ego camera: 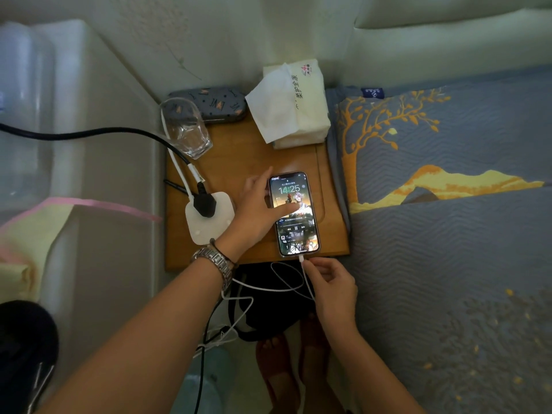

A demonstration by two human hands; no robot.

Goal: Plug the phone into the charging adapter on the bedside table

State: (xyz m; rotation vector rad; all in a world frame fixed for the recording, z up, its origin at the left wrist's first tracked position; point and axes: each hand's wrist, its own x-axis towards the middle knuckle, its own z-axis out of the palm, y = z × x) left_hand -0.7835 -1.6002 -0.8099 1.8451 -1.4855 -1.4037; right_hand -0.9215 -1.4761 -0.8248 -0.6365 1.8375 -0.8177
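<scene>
A phone (294,216) lies face up on the wooden bedside table (239,153), its screen lit. My left hand (258,209) rests on the phone's left edge, thumb across the screen. My right hand (333,282) pinches the white charging cable (306,274) just below its connector, which sits in the phone's bottom port. The cable loops down over the table's front edge. A white charging adapter (209,218) with a black plug in it lies left of the phone.
An empty glass (186,128) stands at the table's back left, beside a grey patterned case (215,104) and a tissue pack (294,109). A bed with a blue and yellow cover (448,204) lies to the right. A black bag (268,306) sits below the table.
</scene>
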